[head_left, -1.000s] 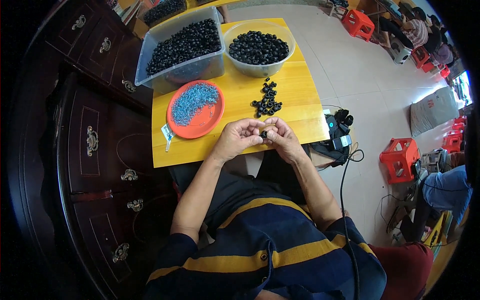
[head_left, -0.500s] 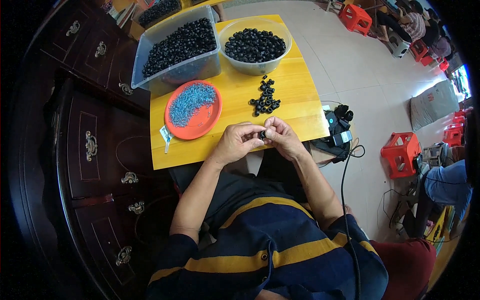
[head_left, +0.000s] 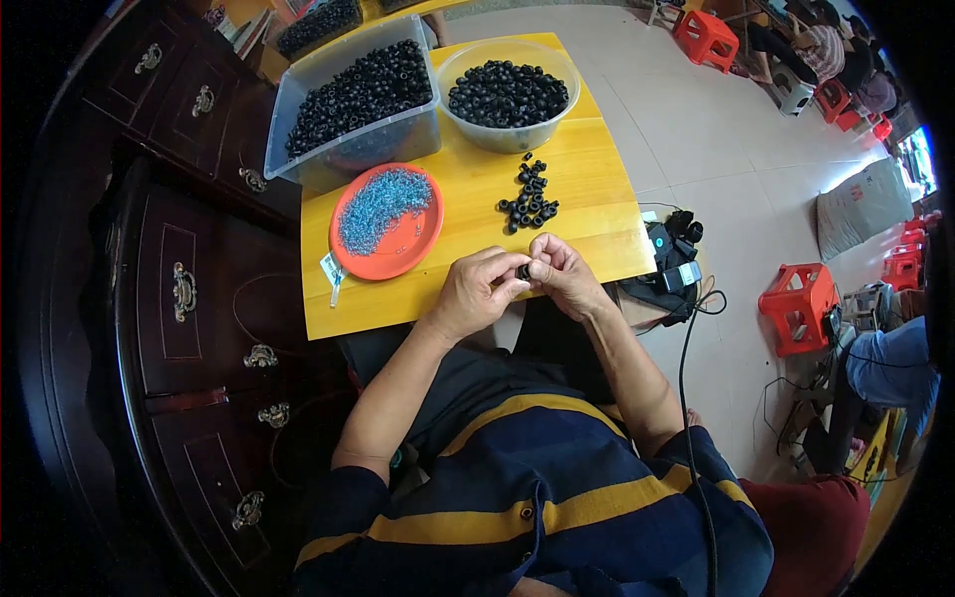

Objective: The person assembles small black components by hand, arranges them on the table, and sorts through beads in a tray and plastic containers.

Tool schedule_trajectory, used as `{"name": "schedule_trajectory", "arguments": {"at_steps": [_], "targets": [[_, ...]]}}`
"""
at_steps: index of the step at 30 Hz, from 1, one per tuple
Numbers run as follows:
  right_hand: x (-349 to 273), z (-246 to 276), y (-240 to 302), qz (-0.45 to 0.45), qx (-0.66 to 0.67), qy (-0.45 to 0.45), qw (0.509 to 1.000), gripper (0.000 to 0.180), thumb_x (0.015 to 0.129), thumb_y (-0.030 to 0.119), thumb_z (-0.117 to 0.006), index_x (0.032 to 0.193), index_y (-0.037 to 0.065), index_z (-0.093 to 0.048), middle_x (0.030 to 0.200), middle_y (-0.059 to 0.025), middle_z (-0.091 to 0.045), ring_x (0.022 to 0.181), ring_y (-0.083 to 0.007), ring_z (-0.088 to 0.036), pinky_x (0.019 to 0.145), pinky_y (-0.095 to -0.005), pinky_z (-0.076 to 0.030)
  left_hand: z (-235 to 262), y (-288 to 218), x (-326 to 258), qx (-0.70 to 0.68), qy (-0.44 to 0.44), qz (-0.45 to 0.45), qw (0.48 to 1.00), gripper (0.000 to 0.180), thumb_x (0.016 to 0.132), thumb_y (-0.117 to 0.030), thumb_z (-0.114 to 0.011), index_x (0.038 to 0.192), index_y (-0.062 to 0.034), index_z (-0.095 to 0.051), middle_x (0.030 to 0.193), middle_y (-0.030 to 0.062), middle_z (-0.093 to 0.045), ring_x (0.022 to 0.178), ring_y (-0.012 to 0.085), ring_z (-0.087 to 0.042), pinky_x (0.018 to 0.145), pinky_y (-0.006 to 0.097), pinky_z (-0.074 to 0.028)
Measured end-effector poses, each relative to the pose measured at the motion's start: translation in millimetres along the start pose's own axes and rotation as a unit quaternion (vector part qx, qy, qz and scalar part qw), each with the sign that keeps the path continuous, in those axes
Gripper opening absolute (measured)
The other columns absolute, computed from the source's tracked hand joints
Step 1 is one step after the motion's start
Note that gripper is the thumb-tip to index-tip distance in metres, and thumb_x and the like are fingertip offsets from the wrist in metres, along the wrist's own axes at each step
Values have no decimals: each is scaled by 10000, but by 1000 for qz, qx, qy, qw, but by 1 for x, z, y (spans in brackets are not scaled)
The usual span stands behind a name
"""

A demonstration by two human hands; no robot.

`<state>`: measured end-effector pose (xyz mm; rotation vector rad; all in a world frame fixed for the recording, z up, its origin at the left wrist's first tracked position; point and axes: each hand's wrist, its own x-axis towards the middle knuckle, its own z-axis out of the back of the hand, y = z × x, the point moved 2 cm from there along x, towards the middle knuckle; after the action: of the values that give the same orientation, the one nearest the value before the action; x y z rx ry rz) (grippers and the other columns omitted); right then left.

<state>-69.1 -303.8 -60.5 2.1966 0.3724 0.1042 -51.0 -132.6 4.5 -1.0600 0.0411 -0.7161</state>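
Between my two hands, just over the near edge of the yellow table, is a small black ring-shaped part (head_left: 523, 271). My left hand (head_left: 479, 289) pinches it from the left with thumb and fingertips. From the other side my right hand (head_left: 565, 278) closes thumb and forefinger on it; whether a smaller piece is there too is hidden. Beyond my hands lies a loose pile of black ring-shaped parts (head_left: 527, 207). To the left of them, an orange-red plate (head_left: 410, 249) carries many tiny clear-blue pieces (head_left: 376, 211).
A clear rectangular bin (head_left: 360, 141) and a round translucent bowl (head_left: 509, 137), both filled with black parts, stand at the table's (head_left: 468, 214) back. Dark wooden drawers (head_left: 179, 289) flank the left. A black cable (head_left: 684, 368) hangs at right; a red stool (head_left: 799, 306) stands beyond.
My hands stay nearly in place, with small finger shifts around the black part. The whole view has moved very slightly.
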Motion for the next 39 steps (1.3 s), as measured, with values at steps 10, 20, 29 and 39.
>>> {"name": "schedule_trajectory", "arguments": {"at_steps": [10, 20, 29, 39], "targets": [[-2, 1, 2, -13, 38, 9, 999, 255, 906, 202, -732, 1029, 119, -524, 857, 27, -619, 746, -63, -587, 671, -203, -477, 4, -4, 5, -34, 61, 43, 997, 321, 787, -64, -754, 1099, -49, -685, 734, 65, -573, 655, 179, -579, 619, 317, -471], [-2, 4, 0, -7, 60, 47, 997, 263, 914, 211, -724, 1037, 115, -512, 883, 15, -624, 783, -77, -608, 731, -222, -513, 4, -9, 8, 0, 49, -38, 998, 284, 797, -102, -748, 1066, -43, -682, 756, 119, -603, 667, 268, -603, 620, 357, -481], [-1, -2, -1, 7, 34, -4, 999, 224, 920, 216, -720, 985, 123, -527, 817, 42, -599, 712, -42, -544, 620, -180, -413, 1, 3, 5, 31, 18, -45, 998, 289, 805, -84, -735, 1081, -51, -656, 808, 125, -618, 705, 276, -619, 636, 357, -483], [0, -4, 0, 4, 21, -23, 999, 196, 933, 177, -694, 1037, 139, -533, 818, 60, -581, 682, -26, -503, 583, -183, -377, -3, -1, 4, 51, 36, -8, 998, 351, 792, -59, -727, 1136, -54, -653, 783, 98, -599, 660, 219, -613, 616, 339, -495]]}}
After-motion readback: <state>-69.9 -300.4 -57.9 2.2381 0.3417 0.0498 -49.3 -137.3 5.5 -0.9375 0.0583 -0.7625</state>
